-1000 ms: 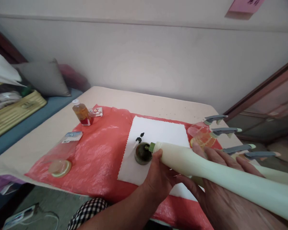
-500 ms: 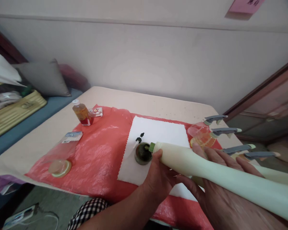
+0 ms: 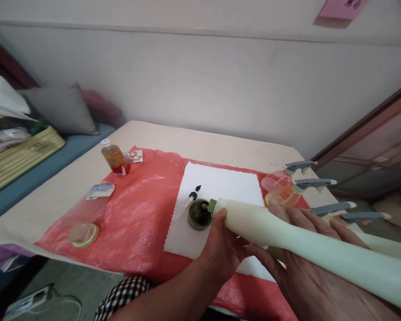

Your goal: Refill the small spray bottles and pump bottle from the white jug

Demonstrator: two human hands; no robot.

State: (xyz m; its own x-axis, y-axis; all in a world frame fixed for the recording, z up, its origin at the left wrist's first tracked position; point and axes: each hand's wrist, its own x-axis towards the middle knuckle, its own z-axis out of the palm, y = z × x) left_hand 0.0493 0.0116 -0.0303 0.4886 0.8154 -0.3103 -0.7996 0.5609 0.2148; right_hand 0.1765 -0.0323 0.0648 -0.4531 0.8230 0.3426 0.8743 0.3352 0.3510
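A long pale green bottle (image 3: 267, 220) lies tilted in both my hands, its narrow mouth pointing left. My left hand (image 3: 220, 249) is closed round the neck end, thumb on top near a small green spout piece (image 3: 212, 205). Further back, my right hand (image 3: 307, 285) supports the body from below, with fingers showing on the far side. The spout meets the rim of a dark, round glass bottle (image 3: 198, 218), seen from above. Whether liquid flows is too small to tell. Beside it lies a small black-and-white pump or dropper top (image 3: 193, 195).
A white cloth (image 3: 217, 178) lies on red plastic sheeting (image 3: 143, 200) over the table (image 3: 167, 136). Spray bottles with grey triggers (image 3: 314, 183) stand at right. An amber bottle (image 3: 115, 158), a clear packet (image 3: 98, 198) and a lidded round tub (image 3: 83, 234) are at left.
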